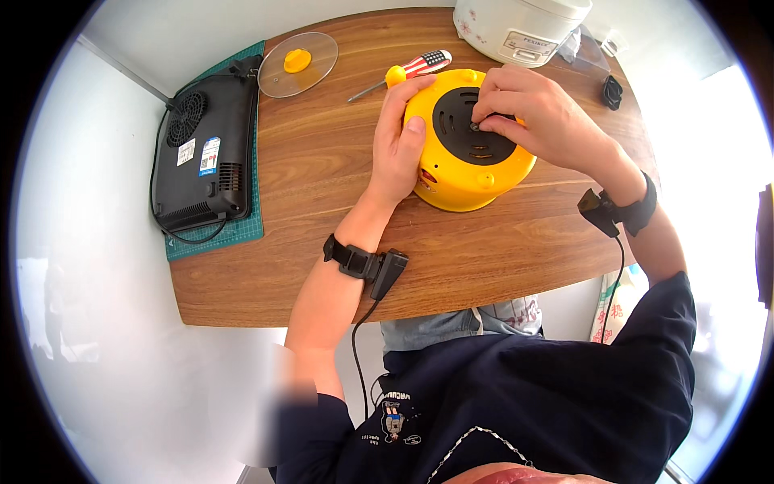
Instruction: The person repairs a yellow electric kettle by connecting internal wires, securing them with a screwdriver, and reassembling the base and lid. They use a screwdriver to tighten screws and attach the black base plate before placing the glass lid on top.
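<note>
A round yellow appliance (451, 189) sits on the wooden desk with a black slotted plate (459, 143) facing up and small yellow feet round it. My left hand (395, 149) grips its left side, fingers wrapped along the rim. My right hand (528, 113) is over the plate with thumb and fingers pinched at a small dark fitting (476, 127) at its centre; whether this is loose or fixed I cannot tell. Just behind the appliance's left side lies a screwdriver (423, 64) with a striped flag-pattern handle and a long metal shaft.
A black flat appliance (197, 194) with cord and fan grille rests on a green mat (247, 226) at left. A glass lid (322, 52) lies behind. A white rice cooker (504, 24), plastic wrap and a black object (611, 93) are at back right. White walls border the desk (306, 194).
</note>
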### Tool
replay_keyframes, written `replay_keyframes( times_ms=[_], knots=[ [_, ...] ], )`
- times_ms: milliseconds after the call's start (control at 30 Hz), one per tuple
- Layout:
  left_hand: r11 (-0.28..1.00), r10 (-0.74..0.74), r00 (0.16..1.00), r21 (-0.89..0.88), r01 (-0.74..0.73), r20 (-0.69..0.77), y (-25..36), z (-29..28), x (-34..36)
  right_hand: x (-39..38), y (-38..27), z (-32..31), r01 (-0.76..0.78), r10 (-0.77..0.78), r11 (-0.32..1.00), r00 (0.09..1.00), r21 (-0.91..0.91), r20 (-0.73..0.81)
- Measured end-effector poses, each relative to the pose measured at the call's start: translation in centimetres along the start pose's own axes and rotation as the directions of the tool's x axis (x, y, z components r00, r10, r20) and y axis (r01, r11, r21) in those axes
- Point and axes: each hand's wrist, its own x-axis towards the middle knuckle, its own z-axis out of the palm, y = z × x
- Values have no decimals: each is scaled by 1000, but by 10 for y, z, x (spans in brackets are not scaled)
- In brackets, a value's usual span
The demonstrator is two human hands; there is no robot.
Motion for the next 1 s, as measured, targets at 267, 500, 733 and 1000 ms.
replay_keyframes(
  times_ms=[267, 500, 733, 1000],
  knots=[
    [1000, 3, 1000, -10, -3, -5, -1, 1, 1, 8, -12, -1, 90, -88, 967, 996, -238, 18],
    [1000, -22, 999, 10, 22, -46, -1, 0, -1, 18, -12, -10, 92, -76, 961, 995, -262, 70],
    [999, 25, 999, 46, -23, -33, -3, 0, 3, 60, 68, -4, -114, 131, 974, 989, -197, 72],
    [992, 100, 995, 81, -98, -13, 4, -3, 5, 103, 114, 32, -134, 200, 973, 892, -186, 405]
  ],
)
